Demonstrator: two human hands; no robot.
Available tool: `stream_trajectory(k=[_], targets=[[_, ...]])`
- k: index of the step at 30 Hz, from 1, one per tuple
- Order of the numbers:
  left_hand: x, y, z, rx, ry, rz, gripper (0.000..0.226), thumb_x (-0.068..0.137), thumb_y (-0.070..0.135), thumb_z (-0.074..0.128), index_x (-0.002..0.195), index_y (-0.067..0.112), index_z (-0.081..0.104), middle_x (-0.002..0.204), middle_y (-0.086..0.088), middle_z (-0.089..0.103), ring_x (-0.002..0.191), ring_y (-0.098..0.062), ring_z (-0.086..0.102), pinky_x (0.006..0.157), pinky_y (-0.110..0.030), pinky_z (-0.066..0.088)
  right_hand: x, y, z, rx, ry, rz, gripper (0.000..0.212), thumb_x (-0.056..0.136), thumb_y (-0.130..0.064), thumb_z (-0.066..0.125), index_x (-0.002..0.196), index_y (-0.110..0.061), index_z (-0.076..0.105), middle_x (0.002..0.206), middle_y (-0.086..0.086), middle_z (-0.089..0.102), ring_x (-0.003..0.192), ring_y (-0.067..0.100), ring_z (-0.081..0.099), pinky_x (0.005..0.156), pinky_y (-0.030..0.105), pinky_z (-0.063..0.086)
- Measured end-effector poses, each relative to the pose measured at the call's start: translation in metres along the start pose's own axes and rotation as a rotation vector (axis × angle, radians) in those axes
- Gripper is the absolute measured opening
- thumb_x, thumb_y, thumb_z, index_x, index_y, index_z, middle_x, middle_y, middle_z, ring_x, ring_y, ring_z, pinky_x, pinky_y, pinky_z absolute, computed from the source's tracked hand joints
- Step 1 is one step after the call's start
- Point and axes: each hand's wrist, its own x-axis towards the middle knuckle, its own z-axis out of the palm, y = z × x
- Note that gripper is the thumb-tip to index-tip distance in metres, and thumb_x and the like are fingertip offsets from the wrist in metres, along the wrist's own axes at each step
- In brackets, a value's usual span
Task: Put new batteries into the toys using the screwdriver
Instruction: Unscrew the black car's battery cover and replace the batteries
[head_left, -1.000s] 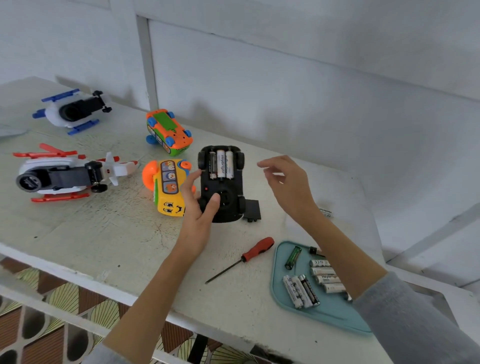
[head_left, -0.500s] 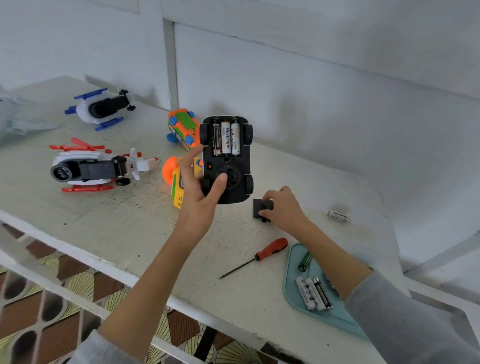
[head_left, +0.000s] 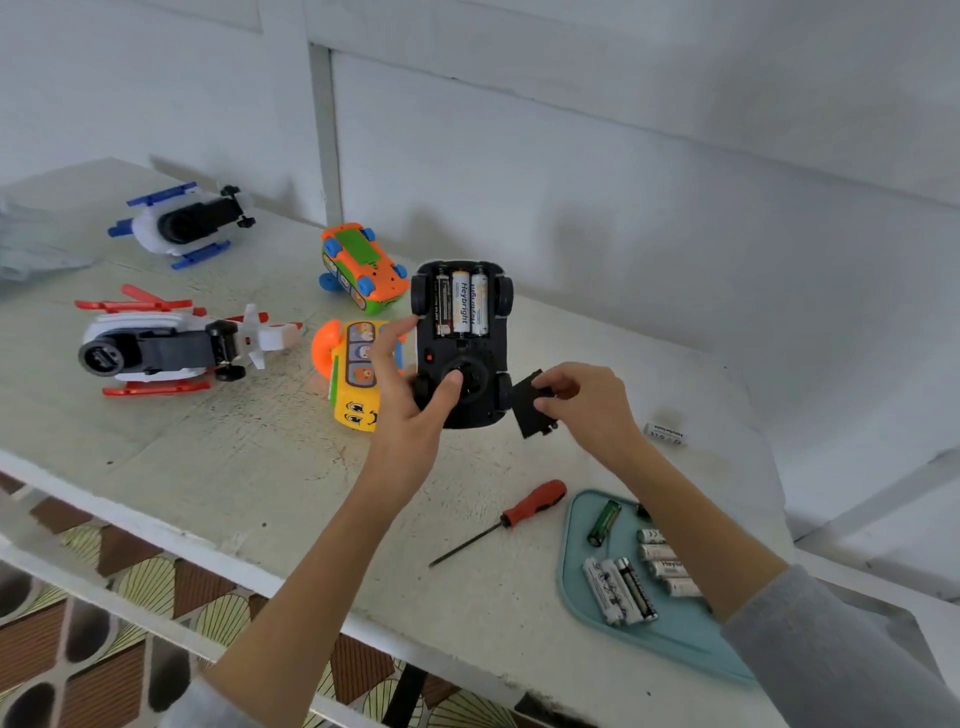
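My left hand (head_left: 410, 395) holds a black toy car (head_left: 462, 343) upside down above the table, thumb on its underside. Its battery bay is open and shows three batteries. My right hand (head_left: 587, 402) pinches the black battery cover (head_left: 527, 410) just right of the car's lower end, lifted off the table. A red-handled screwdriver (head_left: 511, 517) lies on the table below my hands. A teal tray (head_left: 670, 636) at the right holds several loose batteries (head_left: 621, 590), partly hidden by my right forearm.
A yellow toy bus (head_left: 350, 376) and an orange-green toy car (head_left: 363, 267) lie left of the black car. A red-white helicopter (head_left: 166, 345) and a blue-white helicopter (head_left: 187, 221) lie further left. One battery (head_left: 665, 434) rests near the wall. The table's front edge (head_left: 311, 587) runs diagonally.
My left hand lifted the black car off the table. My right hand came down to the battery cover, gripped it and raised it beside the car.
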Motion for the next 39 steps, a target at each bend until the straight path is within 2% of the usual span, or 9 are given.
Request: stream_trajectory(k=[1, 6, 10, 14, 20, 27, 34, 39], targets=[[-0.001, -0.004, 0.003, -0.002, 0.001, -0.015, 0.048, 0.095, -0.008, 0.044, 0.124, 0.027, 0.028, 0.093, 0.034, 0.063, 0.088, 0.001, 0.065, 0.072, -0.017, 0.052, -0.001, -0.002, -0.007, 0.036, 0.041, -0.005, 0.020, 0.075, 0.001, 0.070, 0.093, -0.009, 0.070, 0.082, -0.001, 0.062, 0.071, 0.007, 0.055, 0.062, 0.005, 0.042], [-0.004, -0.029, 0.013, -0.044, -0.007, -0.143, 0.048, 0.096, -0.003, 0.046, 0.123, 0.034, 0.031, 0.107, 0.000, 0.062, 0.091, -0.007, 0.066, 0.072, -0.019, 0.053, -0.009, -0.010, -0.042, 0.285, 0.170, 0.001, 0.021, 0.077, 0.006, 0.066, 0.089, -0.012, 0.067, 0.076, -0.002, 0.062, 0.066, 0.006, 0.055, 0.058, 0.011, 0.046], [-0.002, -0.045, 0.017, -0.029, -0.048, -0.202, 0.050, 0.094, -0.005, 0.049, 0.130, 0.023, 0.028, 0.107, -0.006, 0.060, 0.088, -0.012, 0.066, 0.068, -0.021, 0.054, -0.015, -0.011, -0.047, 0.378, 0.144, 0.012, 0.024, 0.078, 0.007, 0.064, 0.087, -0.016, 0.066, 0.081, 0.003, 0.065, 0.069, 0.009, 0.058, 0.062, 0.018, 0.051], [-0.003, -0.055, 0.017, -0.012, -0.101, -0.239, 0.050, 0.095, -0.002, 0.049, 0.126, 0.031, 0.029, 0.112, -0.019, 0.057, 0.090, -0.016, 0.063, 0.070, -0.021, 0.053, -0.017, -0.009, -0.040, 0.532, 0.065, 0.037, 0.029, 0.081, 0.011, 0.059, 0.091, -0.016, 0.065, 0.090, 0.008, 0.066, 0.075, 0.014, 0.061, 0.064, 0.019, 0.050], [-0.005, -0.057, 0.015, 0.024, -0.148, -0.230, 0.047, 0.097, 0.004, 0.048, 0.122, 0.039, 0.029, 0.113, -0.011, 0.058, 0.100, -0.020, 0.062, 0.076, -0.017, 0.051, -0.018, -0.012, -0.015, 0.687, -0.067, 0.052, 0.035, 0.081, 0.017, 0.052, 0.099, -0.011, 0.064, 0.091, 0.004, 0.066, 0.080, 0.014, 0.062, 0.072, 0.022, 0.052], [-0.007, -0.059, 0.015, 0.041, -0.153, -0.209, 0.048, 0.097, 0.005, 0.048, 0.122, 0.041, 0.029, 0.114, -0.012, 0.057, 0.102, -0.024, 0.062, 0.080, -0.027, 0.054, -0.014, -0.014, 0.005, 0.797, -0.142, 0.081, 0.044, 0.077, 0.023, 0.050, 0.103, -0.011, 0.063, 0.098, 0.008, 0.065, 0.086, 0.015, 0.062, 0.077, 0.025, 0.052], [-0.008, -0.061, 0.013, 0.056, -0.158, -0.215, 0.052, 0.097, 0.006, 0.048, 0.122, 0.047, 0.028, 0.115, -0.013, 0.057, 0.102, -0.025, 0.063, 0.087, -0.036, 0.055, -0.013, -0.008, 0.012, 0.864, -0.090, 0.115, 0.037, 0.079, 0.019, 0.053, 0.102, -0.009, 0.064, 0.103, 0.012, 0.065, 0.099, 0.022, 0.061, 0.081, 0.026, 0.052], [-0.007, -0.062, 0.015, 0.060, -0.148, -0.224, 0.052, 0.097, 0.006, 0.048, 0.122, 0.046, 0.027, 0.113, -0.013, 0.056, 0.100, -0.020, 0.063, 0.085, -0.031, 0.054, -0.013, -0.009, 0.013, 0.930, -0.066, 0.148, 0.032, 0.081, 0.016, 0.055, 0.100, -0.008, 0.065, 0.099, 0.012, 0.066, 0.098, 0.024, 0.063, 0.087, 0.033, 0.051]])
